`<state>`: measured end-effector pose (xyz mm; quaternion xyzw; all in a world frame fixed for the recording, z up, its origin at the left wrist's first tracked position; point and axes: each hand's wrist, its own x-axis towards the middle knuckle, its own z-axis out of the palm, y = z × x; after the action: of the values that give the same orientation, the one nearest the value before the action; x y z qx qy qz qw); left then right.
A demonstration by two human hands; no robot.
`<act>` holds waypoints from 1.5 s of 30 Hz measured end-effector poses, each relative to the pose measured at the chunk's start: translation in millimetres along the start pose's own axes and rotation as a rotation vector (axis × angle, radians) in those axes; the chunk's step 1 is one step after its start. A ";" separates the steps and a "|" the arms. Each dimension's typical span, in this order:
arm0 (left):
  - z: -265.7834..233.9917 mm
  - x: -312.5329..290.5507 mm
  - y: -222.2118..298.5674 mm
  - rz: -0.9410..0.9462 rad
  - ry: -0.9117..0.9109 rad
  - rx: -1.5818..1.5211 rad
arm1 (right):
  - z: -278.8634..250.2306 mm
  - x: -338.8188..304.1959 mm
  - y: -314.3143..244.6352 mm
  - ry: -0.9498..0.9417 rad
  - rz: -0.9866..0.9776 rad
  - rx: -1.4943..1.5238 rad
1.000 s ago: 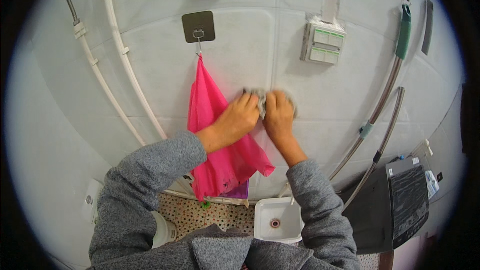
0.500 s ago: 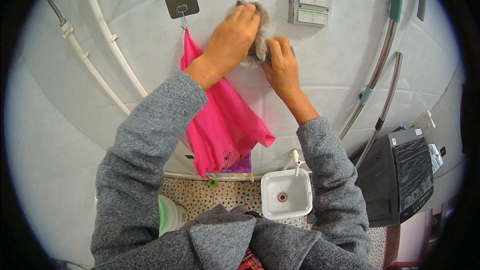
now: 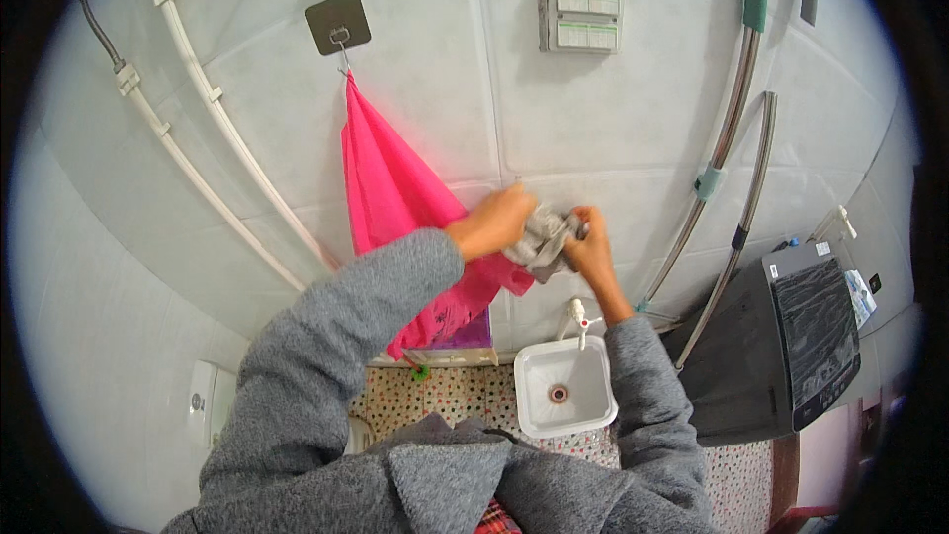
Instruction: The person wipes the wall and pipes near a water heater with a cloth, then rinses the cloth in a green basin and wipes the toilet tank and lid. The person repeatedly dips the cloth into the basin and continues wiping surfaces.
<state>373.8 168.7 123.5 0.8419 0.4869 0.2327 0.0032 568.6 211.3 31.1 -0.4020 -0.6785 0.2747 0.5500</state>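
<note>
A crumpled grey cloth (image 3: pixel 542 239) is held between my two hands, above the tap and in front of the tiled wall. My left hand (image 3: pixel 496 222) grips its left side in a closed fist, slightly blurred. On its right edge, my right hand (image 3: pixel 591 245) pinches the cloth with thumb and fingers. Behind my left wrist hangs a bright pink bag (image 3: pixel 395 178), its top on a metal hook with a dark square backing (image 3: pixel 338 24). My left forearm hides part of the bag.
Below the hands is a white basin (image 3: pixel 539 386) with a white tap (image 3: pixel 577 314). A dark washing machine (image 3: pixel 761 346) stands at right. White pipes (image 3: pixel 222 119) run down the left wall, metal poles (image 3: pixel 730 129) down the right. A switch box (image 3: pixel 583 15) is higher up.
Both hands have come down from the upper wall with the cloth, to just above the tap. The cloth is now bunched between them.
</note>
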 end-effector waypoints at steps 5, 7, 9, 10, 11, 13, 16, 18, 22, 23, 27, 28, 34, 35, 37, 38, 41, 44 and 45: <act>-62.6 58.0 18.5 0.205 0.261 -0.012 | -52.8 46.6 -71.6 0.140 0.194 0.373; -88.0 73.7 42.2 0.217 0.407 0.090 | -71.7 69.6 -108.3 0.282 -0.034 0.398; -101.4 78.9 50.6 0.360 0.459 0.364 | -64.5 90.4 -110.4 0.486 -0.339 0.028; -107.6 86.8 54.2 0.445 0.508 0.491 | -59.0 98.0 -108.6 0.554 -0.474 -0.179; -104.4 86.3 48.3 0.463 0.511 0.545 | -33.5 98.8 -93.2 0.605 -0.489 -0.276; -83.7 78.3 35.6 0.450 0.438 0.549 | 19.3 75.0 -64.4 0.581 -0.470 -0.431; -63.0 39.0 20.2 0.391 0.192 0.582 | 83.9 10.1 -56.1 0.303 -0.410 -0.308; -51.1 19.4 3.8 0.366 0.066 0.537 | 91.4 -20.3 -48.4 -0.078 -0.258 -0.361; -62.1 34.7 33.1 0.032 -0.049 0.352 | 59.4 6.1 -47.3 0.253 -0.539 -0.459; -65.1 42.2 40.1 0.055 0.011 0.275 | 47.7 22.1 -54.5 0.331 -0.538 -0.414; -73.2 89.7 85.7 0.240 0.188 0.081 | -18.5 93.3 -79.0 0.453 -0.513 -0.317; -77.2 104.5 98.7 0.307 0.222 0.069 | -38.4 113.4 -88.7 0.480 -0.525 -0.313; -125.0 197.1 154.2 0.363 0.454 0.120 | -139.6 215.5 -161.5 0.515 -0.831 -0.518; -135.6 212.1 155.4 0.383 0.509 0.116 | -149.6 229.3 -176.7 0.508 -0.837 -0.555; -168.1 234.5 153.0 0.418 0.620 0.128 | -156.0 254.2 -212.7 0.502 -0.853 -0.609; -179.2 240.0 157.8 0.410 0.652 0.207 | -159.5 261.3 -220.9 0.520 -0.828 -0.590; -190.7 243.7 166.6 0.398 0.590 0.302 | -162.2 269.5 -224.8 0.559 -0.855 -0.506; -171.8 236.1 167.2 0.472 0.527 0.447 | -154.4 256.0 -195.1 0.641 -0.846 -0.471; -158.1 236.1 158.8 0.538 0.507 0.521 | -148.1 243.8 -181.7 0.663 -0.864 -0.386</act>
<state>540.0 244.1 393.0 0.8277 0.2783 0.2939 -0.3888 650.1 312.2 343.4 -0.2462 -0.6105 -0.2443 0.7121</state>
